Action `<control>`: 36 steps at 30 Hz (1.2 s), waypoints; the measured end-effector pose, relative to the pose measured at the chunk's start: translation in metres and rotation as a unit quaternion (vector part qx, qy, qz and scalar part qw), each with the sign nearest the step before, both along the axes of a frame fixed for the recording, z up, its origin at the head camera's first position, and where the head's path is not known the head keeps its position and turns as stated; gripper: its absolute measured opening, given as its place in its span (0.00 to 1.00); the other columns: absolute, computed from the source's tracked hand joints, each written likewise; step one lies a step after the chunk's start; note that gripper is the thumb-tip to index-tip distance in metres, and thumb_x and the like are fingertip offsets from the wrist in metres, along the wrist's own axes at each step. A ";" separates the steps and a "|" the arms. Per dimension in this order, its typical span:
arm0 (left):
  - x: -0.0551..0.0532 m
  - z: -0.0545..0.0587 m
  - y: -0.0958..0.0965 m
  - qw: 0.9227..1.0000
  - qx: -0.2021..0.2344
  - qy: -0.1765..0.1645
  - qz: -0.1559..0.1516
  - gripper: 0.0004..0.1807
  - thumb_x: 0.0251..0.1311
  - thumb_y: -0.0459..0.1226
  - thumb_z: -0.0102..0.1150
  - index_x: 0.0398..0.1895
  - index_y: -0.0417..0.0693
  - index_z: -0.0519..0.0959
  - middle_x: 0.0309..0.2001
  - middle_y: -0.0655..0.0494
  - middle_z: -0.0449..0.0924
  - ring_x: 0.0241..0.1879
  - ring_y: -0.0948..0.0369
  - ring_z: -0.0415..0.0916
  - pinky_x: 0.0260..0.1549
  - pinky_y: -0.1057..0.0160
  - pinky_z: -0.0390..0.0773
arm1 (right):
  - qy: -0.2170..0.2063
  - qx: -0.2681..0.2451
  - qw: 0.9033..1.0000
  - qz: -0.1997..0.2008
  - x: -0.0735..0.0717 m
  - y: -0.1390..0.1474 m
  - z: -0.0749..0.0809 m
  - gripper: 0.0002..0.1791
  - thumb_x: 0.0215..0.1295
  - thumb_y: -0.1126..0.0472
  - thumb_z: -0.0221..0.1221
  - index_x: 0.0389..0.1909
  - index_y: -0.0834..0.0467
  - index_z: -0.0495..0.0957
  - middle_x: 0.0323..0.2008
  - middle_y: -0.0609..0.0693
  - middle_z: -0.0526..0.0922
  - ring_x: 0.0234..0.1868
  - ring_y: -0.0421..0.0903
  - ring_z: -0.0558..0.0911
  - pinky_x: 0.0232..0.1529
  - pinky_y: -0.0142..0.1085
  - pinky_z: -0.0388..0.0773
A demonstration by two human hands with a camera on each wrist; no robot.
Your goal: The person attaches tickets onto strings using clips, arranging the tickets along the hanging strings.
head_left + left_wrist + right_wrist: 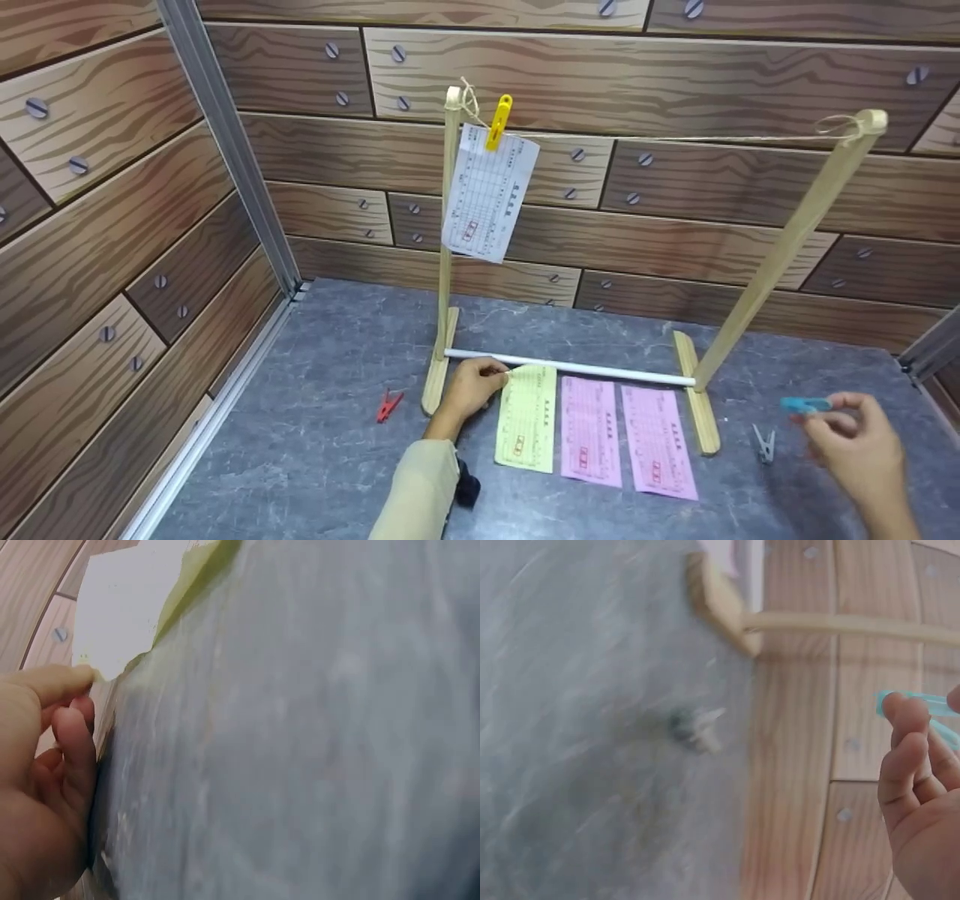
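My left hand [471, 390] pinches the top left corner of a yellow paper slip [527, 420]; in the left wrist view that slip [124, 607] curls up from the tabletop at the fingertips. At the right, my right hand [859, 442] holds a light blue clothespin [805, 405] between thumb and fingers, above the table. The same clothespin [919, 701] shows in the right wrist view, partly covered by the fingers. Two pink slips [591, 431] lie side by side to the right of the yellow one. A grey clothespin [764, 444] lies near my right hand.
A wooden stand [795, 240] carries a string [675, 139] between its two posts. From the string's left end a white slip [491, 195] hangs by a yellow clothespin [499, 124]. A white rod [570, 366] joins the feet. A red clothespin [389, 406] lies left of the stand.
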State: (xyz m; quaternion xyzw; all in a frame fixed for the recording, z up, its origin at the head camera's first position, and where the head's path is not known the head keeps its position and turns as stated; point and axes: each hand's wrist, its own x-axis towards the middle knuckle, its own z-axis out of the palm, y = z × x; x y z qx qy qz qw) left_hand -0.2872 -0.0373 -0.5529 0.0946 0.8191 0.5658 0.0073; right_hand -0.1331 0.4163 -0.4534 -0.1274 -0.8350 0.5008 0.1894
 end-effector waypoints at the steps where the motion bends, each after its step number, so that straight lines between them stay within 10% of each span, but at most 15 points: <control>1: 0.000 0.000 -0.001 1.000 0.018 -0.006 -0.004 0.03 0.63 0.33 0.64 0.36 0.47 0.87 0.27 0.59 0.79 0.17 0.65 0.68 0.16 0.67 0.70 | 0.019 -0.018 1.000 0.011 -0.001 -0.003 0.004 0.13 0.69 0.70 0.57 0.47 0.62 0.63 0.27 0.32 0.85 0.16 0.42 0.80 0.18 0.30 0.77; 9: 0.003 0.003 0.001 0.991 0.123 -0.041 0.013 0.05 0.64 0.31 0.63 0.39 0.40 0.86 0.25 0.54 0.78 0.15 0.64 0.67 0.12 0.68 0.69 | 0.149 -0.125 0.978 0.080 -0.006 -0.022 0.028 0.14 0.65 0.79 0.56 0.43 0.59 0.68 0.28 0.43 0.87 0.12 0.42 0.79 0.13 0.28 0.74; 21: 0.007 0.015 0.011 0.988 0.142 -0.049 0.015 0.21 0.63 0.24 0.58 0.60 0.25 0.76 0.36 0.47 0.84 0.24 0.62 0.71 0.21 0.66 0.74 | 0.161 -0.114 0.973 0.121 -0.010 -0.040 0.053 0.15 0.64 0.80 0.58 0.45 0.63 0.68 0.32 0.46 0.87 0.15 0.43 0.80 0.16 0.29 0.76; 36: 0.011 0.070 0.027 0.985 0.172 0.011 0.031 0.05 0.60 0.28 0.64 0.36 0.33 0.85 0.27 0.57 0.78 0.24 0.64 0.70 0.22 0.66 0.72 | 0.175 -0.035 0.979 0.103 -0.007 -0.058 0.079 0.13 0.64 0.79 0.57 0.46 0.65 0.70 0.35 0.45 0.84 0.17 0.41 0.81 0.17 0.28 0.76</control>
